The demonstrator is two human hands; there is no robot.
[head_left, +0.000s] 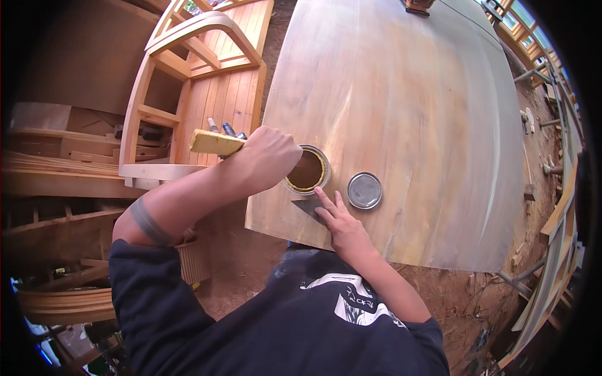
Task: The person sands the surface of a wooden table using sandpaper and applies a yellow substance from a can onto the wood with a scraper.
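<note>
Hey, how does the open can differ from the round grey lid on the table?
The can looks wider than the lid. The can's rim is smeared yellow; the lid's rim is grey. The can is open, showing brown inside; the lid shows a grey face. Both are round and sit on the wooden tabletop.

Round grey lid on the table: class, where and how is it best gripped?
Pinch the round grey lid by opposite sides of its rim, probably from the right: it lies flat on the table, with the open can to its left and the right hand at its near left.
</note>
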